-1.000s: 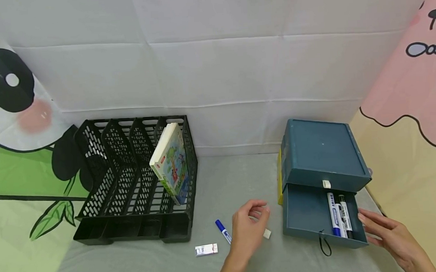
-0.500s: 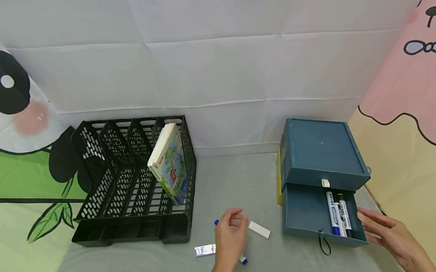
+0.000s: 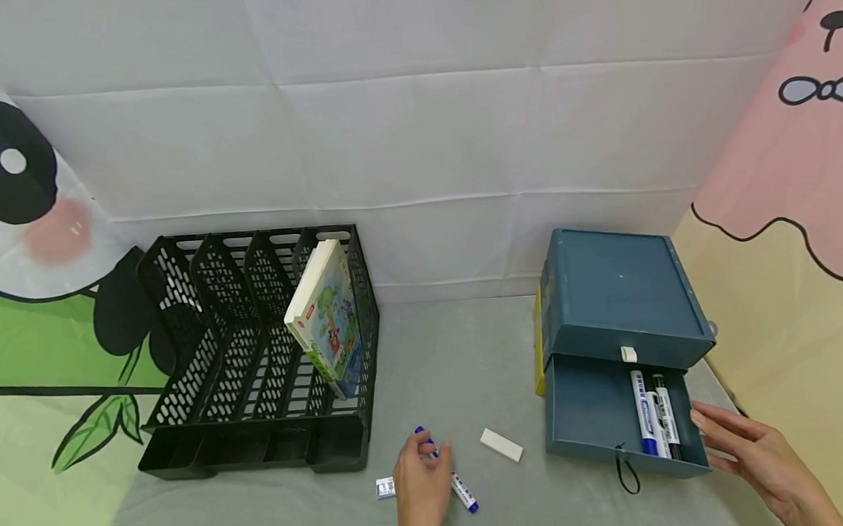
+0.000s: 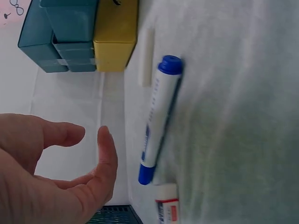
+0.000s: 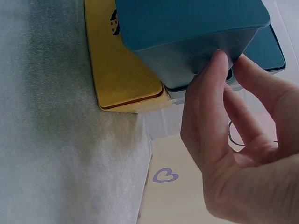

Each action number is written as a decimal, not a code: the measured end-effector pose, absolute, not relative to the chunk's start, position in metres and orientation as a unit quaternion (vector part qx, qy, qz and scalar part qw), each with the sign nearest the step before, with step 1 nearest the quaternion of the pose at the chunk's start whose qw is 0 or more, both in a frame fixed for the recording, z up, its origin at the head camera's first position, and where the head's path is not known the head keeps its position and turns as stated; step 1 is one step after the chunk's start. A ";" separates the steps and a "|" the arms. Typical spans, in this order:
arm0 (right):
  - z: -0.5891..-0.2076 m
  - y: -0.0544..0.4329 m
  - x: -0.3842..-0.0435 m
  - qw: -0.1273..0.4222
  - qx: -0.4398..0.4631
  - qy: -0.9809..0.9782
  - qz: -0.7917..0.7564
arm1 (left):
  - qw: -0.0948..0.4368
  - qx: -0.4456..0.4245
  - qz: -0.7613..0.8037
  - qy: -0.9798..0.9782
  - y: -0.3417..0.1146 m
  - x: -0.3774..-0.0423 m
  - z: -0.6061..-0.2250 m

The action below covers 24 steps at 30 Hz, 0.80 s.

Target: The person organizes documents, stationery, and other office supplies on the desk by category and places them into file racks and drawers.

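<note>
Spread left hand hung above blue-capped marker

In the head view, the marker lay on the gray cloth, between a small white box and a white block. The right hand touched the outer right wall of the pulled-out drawer. Bare cloth ran between the black rack and the drawer; inside, three markers lined the right side, leaving room at the left, behind a raised front edge.

The left wrist view showed a gap between thumb and fingertips, with nothing held. The box sat just beside one marker end, so a careless pinch there could have caught both; a nudge might have rolled the round barrel.

In the right wrist view, extended fingertips rested against the drawer's outside, pinching nothing. Too hard a push might have skewed it.
</note>
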State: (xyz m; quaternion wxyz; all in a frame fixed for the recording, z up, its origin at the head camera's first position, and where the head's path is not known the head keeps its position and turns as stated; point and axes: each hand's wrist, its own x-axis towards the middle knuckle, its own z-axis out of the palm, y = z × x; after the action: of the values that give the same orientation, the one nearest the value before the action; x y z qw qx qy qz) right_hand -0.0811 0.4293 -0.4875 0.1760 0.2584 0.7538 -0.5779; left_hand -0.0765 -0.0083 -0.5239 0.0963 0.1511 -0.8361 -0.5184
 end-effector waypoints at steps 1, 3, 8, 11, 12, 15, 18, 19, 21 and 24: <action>-0.488 0.430 -0.081 0.175 0.260 0.751 -0.581 | 0.094 0.153 -0.510 -0.841 -0.009 -0.076 -0.526; -0.488 0.431 -0.080 0.172 0.262 0.747 -0.586 | 0.088 0.156 -0.497 -0.849 -0.009 -0.074 -0.531; -0.489 0.432 -0.079 0.168 0.261 0.742 -0.594 | 0.087 0.160 -0.482 -0.857 -0.007 -0.072 -0.541; -0.490 0.431 -0.079 0.167 0.265 0.740 -0.595 | 0.092 0.158 -0.473 -0.862 -0.005 -0.071 -0.547; -0.490 0.431 -0.079 0.167 0.265 0.740 -0.595 | 0.094 0.157 -0.471 -0.863 -0.005 -0.071 -0.549; -0.490 0.432 -0.079 0.167 0.264 0.736 -0.600 | 0.106 0.156 -0.464 -0.866 -0.003 -0.072 -0.554; -0.489 0.432 -0.079 0.166 0.263 0.733 -0.604 | 0.118 0.160 -0.457 -0.867 -0.001 -0.074 -0.557; -0.489 0.432 -0.079 0.166 0.262 0.732 -0.607 | 0.121 0.161 -0.453 -0.868 0.000 -0.074 -0.558; -0.489 0.432 -0.079 0.166 0.262 0.731 -0.608 | 0.124 0.165 -0.444 -0.872 0.002 -0.074 -0.560; -0.489 0.433 -0.078 0.166 0.264 0.730 -0.608 | 0.121 0.168 -0.438 -0.875 0.005 -0.075 -0.561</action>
State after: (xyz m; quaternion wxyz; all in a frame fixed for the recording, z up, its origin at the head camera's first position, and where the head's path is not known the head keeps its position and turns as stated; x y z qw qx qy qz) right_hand -0.0784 0.4329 -0.4891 0.1661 0.2639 0.7301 -0.6081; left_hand -0.0745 0.0053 -0.5611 0.1209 0.1676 -0.8751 -0.4377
